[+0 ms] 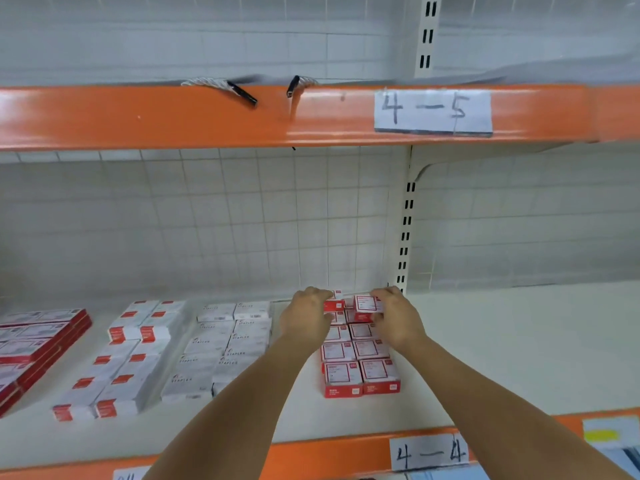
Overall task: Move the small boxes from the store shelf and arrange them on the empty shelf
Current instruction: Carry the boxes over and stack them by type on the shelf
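Observation:
Small red-and-white boxes (360, 372) lie in two columns on the white shelf (485, 358) labelled 4-4. At the back of these columns both hands reach in. My left hand (306, 318) grips a small box (334, 304) at the rear of the left column. My right hand (396, 317) grips another small box (367, 304), lifted a little above the rear of the right column. Part of each held box is hidden by fingers.
To the left lie rows of white staple boxes (221, 344), white-and-red boxes (128, 355) and flat red packs (31, 344). The shelf to the right of the upright post (405, 237) is bare. Above runs an orange shelf edge (207, 116) labelled 4-5.

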Available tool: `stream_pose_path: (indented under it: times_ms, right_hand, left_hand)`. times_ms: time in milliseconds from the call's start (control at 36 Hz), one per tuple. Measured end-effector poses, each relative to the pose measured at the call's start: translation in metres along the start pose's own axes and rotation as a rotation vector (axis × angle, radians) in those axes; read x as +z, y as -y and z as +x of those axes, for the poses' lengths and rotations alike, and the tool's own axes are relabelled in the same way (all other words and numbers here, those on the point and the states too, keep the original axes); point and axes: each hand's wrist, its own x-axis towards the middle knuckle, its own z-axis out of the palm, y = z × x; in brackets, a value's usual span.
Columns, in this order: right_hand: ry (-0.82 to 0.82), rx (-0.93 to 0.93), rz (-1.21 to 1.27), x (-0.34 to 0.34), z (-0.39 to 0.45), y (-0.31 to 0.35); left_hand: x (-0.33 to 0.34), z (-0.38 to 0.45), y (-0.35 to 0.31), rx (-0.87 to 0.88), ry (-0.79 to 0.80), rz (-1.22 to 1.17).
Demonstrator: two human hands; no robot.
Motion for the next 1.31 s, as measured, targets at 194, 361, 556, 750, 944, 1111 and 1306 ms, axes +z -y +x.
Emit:
stream_pose_path:
  times_ms: [194,361,556,750,944,1111,1306]
  right_hand:
    - [-0.001,0.036,-0.023,0.011,0.03,-0.004]
    - [0.025,0.027,-0.057,0.021,0.05,-0.005]
    - [0.03,0.019,-0.046,0.028,0.056,-0.005]
    - [-0.004,-0.017,-0.075,0.023,0.043,0.001]
    - [-0.1,-0.344,-0.173,0.036,0.008,0.037]
    - [0.083,-0.471,-0.236,0.06,-0.022,0.087]
    - [0.271,-0.453,-0.239,0.077,-0.046,0.119]
  left_hand:
    - [0.013,0.036,0.013,0.039,0.059,0.03]
    - [0.023,0.052,0.018,0.034,0.105,0.026]
    - [0.027,0.056,0.021,0.016,0.106,-0.011]
    - [0.018,0.042,0.015,0.043,0.053,0.059]
    - [-0.004,-0.001,0.028,-0.053,0.008,0.107]
    - [-0.033,-0.046,0.063,-0.184,-0.012,0.171]
    - [-0.061,-0.087,0.106,-0.31,-0.037,0.201]
